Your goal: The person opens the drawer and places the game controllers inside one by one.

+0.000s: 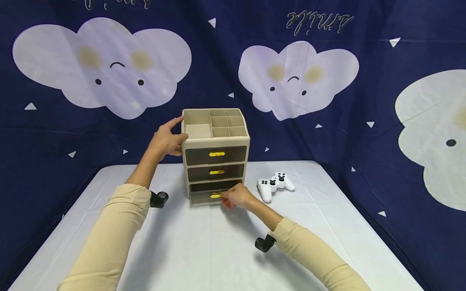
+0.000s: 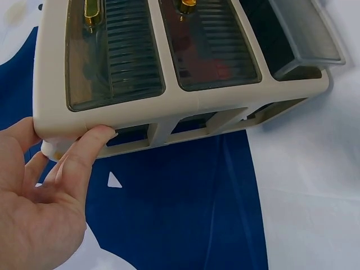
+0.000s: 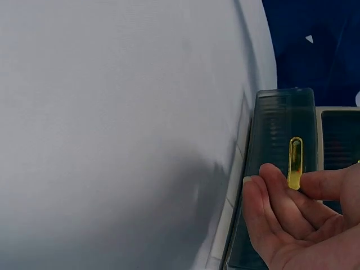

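Observation:
A beige desk organizer stands upright on the table, with an open compartmented top and three smoky clear drawers with gold handles. My left hand grips its upper left corner, thumb over the top front edge and fingers against the side; the left wrist view shows this hand at the side frame. My right hand pinches the gold handle of the bottom drawer, which is partly pulled out. The top drawer and middle drawer are closed.
A white game controller lies right of the organizer, near my right hand. Behind the white-covered table hangs a dark blue curtain with cloud prints. Black cameras sit on both wrists.

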Demonstrator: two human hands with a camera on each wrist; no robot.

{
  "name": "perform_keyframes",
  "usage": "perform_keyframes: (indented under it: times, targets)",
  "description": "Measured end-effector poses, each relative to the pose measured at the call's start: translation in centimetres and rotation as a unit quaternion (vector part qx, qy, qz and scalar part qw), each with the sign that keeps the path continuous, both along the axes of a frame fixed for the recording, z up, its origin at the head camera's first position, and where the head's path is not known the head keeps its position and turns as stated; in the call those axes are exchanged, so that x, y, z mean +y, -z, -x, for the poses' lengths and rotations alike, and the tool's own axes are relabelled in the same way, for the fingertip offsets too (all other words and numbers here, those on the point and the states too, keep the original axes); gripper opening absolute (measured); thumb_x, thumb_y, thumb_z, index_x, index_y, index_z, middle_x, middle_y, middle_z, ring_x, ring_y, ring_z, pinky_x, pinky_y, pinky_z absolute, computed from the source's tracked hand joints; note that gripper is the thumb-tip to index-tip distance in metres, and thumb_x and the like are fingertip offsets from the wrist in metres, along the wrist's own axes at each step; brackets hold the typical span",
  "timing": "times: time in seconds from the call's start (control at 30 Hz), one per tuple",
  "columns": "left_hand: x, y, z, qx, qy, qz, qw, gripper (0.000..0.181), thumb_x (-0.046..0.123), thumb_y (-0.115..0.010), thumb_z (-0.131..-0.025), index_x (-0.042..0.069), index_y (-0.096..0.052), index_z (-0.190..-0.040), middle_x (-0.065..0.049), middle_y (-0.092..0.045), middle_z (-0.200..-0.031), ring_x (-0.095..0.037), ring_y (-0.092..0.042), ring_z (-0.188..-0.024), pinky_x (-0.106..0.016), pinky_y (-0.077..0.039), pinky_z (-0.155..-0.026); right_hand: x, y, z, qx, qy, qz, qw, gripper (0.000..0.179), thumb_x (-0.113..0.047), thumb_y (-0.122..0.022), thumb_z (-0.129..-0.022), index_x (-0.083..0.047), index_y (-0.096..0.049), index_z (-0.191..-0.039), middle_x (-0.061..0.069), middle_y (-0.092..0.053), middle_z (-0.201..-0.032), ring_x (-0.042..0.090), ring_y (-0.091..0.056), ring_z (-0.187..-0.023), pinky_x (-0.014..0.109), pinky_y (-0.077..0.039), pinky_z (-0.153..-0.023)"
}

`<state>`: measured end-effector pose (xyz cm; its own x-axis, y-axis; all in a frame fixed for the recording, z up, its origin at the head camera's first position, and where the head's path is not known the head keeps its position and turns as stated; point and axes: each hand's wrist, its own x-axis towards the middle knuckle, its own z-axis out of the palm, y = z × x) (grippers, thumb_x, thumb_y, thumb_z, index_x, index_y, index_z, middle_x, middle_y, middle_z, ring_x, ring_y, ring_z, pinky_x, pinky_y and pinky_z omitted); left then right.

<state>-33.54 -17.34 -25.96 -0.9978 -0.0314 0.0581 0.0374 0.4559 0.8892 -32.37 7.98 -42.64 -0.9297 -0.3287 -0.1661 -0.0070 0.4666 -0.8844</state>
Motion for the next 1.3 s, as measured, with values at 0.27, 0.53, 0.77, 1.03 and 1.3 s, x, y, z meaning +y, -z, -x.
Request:
perform_keyframes:
  times: [0.27,0.53,0.77,1.03,1.3]
  targets:
    - [0.1,-0.1,0.0,0.008,0.004,0.001,1.0000,0.072,0.016,-0.056,-0.102,0.035,-0.021,-0.163,-0.032,-0.054,-0.140,-0.043,-0.070,-0.109,-0.050,-0.061,-0.087,0.5,-0.3,-1.1,0.008,-0.014,-0.008,0.9998,0.029,-0.014,-0.062,-0.099,0.008,-0.077,-0.086,0.014,-0.075,-0.075,0.018,-0.070,-0.062,0.040,-0.064,-0.069]
    - [0.2,-0.2,-0.1,0.004,0.006,-0.004,1.0000,0.073,0.015,-0.056,-0.102,0.036,-0.021,-0.163,-0.032,-0.054,-0.139,-0.044,-0.070,-0.110,-0.051,-0.060,-0.088,0.7,-0.4,-2.3,0.030,-0.017,-0.027,0.9990,0.032,-0.015,-0.061,-0.099,0.006,-0.077,-0.081,0.013,-0.074,-0.071,0.021,-0.071,-0.061,0.041,-0.064,-0.066]
    - [0.2,-0.2,0.1,0.003,0.005,-0.003,1.0000,0.073,0.016,-0.056,-0.102,0.036,-0.022,-0.163,-0.032,-0.053,-0.141,-0.043,-0.070,-0.110,-0.050,-0.061,-0.088,1.1,-0.1,-3.1,0.042,-0.016,-0.034,0.9984,0.032,-0.015,-0.062,-0.098,0.005,-0.077,-0.079,0.011,-0.073,-0.068,0.014,-0.067,-0.055,0.039,-0.064,-0.062]
    - [0.1,-0.1,-0.1,0.009,0.002,0.003,1.0000,0.073,0.016,-0.056,-0.102,0.036,-0.021,-0.163,-0.031,-0.054,-0.140,-0.042,-0.070,-0.109,-0.049,-0.061,-0.088,1.4,-0.1,-4.1,0.047,-0.027,-0.042,0.9977,0.031,-0.014,-0.062,-0.098,0.006,-0.077,-0.079,0.014,-0.073,-0.069,0.017,-0.069,-0.057,0.041,-0.064,-0.063]
    - [-0.1,0.0,-0.2,0.008,0.003,0.008,0.9999,0.072,0.017,-0.055,-0.103,0.037,-0.020,-0.163,-0.031,-0.053,-0.141,-0.042,-0.071,-0.109,-0.049,-0.061,-0.088,1.5,0.0,-5.4,0.039,-0.031,-0.033,0.9982,0.030,-0.012,-0.061,-0.098,0.007,-0.077,-0.079,0.014,-0.074,-0.069,0.016,-0.069,-0.057,0.037,-0.063,-0.060]
